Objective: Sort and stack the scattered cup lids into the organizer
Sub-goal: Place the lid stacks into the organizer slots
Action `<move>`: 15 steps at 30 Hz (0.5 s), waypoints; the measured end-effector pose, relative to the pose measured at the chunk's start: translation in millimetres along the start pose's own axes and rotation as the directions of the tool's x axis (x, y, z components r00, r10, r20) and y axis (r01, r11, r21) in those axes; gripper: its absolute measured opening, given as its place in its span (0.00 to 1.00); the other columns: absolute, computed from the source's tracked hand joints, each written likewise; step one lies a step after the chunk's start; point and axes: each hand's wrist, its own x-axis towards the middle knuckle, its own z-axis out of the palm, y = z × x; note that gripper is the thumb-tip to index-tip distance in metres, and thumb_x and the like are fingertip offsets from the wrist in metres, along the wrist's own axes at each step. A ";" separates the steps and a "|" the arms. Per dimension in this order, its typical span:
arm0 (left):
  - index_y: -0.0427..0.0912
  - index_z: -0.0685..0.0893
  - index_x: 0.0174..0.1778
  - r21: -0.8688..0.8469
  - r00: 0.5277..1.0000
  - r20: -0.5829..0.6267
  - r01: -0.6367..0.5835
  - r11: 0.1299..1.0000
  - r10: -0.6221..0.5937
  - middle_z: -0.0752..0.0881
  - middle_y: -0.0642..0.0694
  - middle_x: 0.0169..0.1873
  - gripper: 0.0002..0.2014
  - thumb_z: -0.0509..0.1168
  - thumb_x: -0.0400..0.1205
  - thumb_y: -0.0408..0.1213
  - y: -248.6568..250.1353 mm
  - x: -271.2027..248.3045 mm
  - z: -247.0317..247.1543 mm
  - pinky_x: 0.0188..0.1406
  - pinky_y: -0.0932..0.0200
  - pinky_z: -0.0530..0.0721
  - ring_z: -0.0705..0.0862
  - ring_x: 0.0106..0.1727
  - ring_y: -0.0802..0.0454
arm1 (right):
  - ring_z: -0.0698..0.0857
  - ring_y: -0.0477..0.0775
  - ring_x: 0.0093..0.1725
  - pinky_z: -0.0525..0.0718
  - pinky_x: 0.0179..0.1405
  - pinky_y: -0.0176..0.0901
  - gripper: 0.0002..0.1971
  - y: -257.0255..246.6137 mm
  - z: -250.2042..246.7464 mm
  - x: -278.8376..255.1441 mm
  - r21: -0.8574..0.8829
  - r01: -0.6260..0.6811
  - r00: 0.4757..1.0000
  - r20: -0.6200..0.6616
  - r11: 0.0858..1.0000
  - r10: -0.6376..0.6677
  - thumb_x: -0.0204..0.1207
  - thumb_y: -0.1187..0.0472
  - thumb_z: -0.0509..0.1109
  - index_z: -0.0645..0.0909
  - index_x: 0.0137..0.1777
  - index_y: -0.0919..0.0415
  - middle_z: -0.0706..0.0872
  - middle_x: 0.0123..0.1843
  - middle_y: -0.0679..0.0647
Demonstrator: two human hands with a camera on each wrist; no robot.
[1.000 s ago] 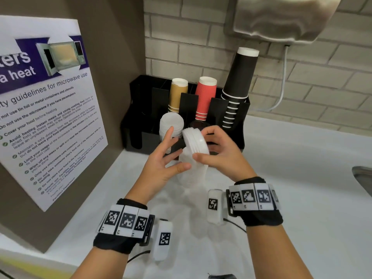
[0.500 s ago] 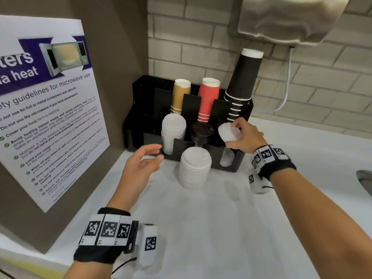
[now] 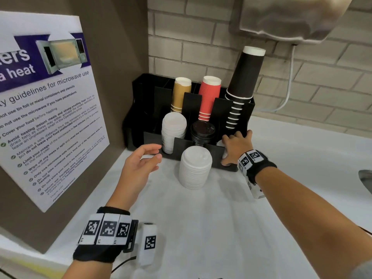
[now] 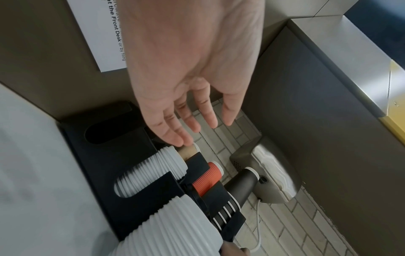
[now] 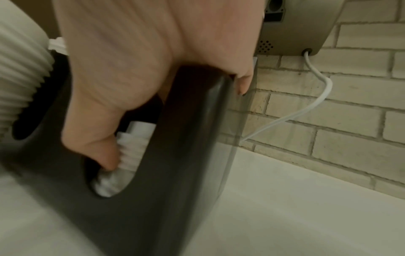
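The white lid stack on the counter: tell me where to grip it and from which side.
Grip the white lid stack low on its ribbed sides, palms on opposite flanks, coming from the front. It stands upright and free on the counter, with the organizer right behind, so the back is blocked. A top-only grasp would likely lift just a few lids.

Even, soft indoor light fills the head view, which is sharp, with wide-angle bending at the edges. The hand dryer (image 3: 298, 19) shows mild glare. The right wrist view is dimmer and motion-blurred; the near lid stack (image 4: 171, 230) is blurred.
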 end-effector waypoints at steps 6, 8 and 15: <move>0.54 0.87 0.55 -0.013 1.000 0.004 -0.010 1.000 0.010 0.85 0.58 0.49 0.11 0.67 0.83 0.33 -1.4 1.5 0.1 0.46 0.66 0.85 0.87 0.49 0.59 | 0.72 0.56 0.64 0.56 0.69 0.70 0.34 0.1 3.4 0.9 -0.047 0.028 0.999 0.034 0.998 -0.027 0.59 0.38 0.72 0.73 0.66 0.50 0.85 0.54 0.49; 0.55 0.87 0.55 -0.019 1.000 0.009 -0.012 1.000 0.012 0.85 0.59 0.48 0.11 0.67 0.83 0.34 -2.1 1.6 -0.3 0.46 0.66 0.85 0.87 0.49 0.59 | 0.70 0.56 0.67 0.55 0.70 0.71 0.36 -0.9 1.8 -0.3 -0.057 0.040 0.998 0.054 0.998 -0.037 0.61 0.38 0.71 0.72 0.69 0.49 0.82 0.60 0.49; 0.58 0.88 0.52 -0.031 1.000 0.015 -0.023 0.999 0.023 0.85 0.59 0.47 0.12 0.66 0.84 0.33 -3.5 2.0 -1.9 0.44 0.66 0.85 0.87 0.48 0.58 | 0.65 0.58 0.70 0.54 0.70 0.74 0.29 1.6 -22.8 -11.6 0.034 0.035 0.980 0.193 0.999 -0.040 0.65 0.46 0.72 0.75 0.68 0.50 0.77 0.60 0.48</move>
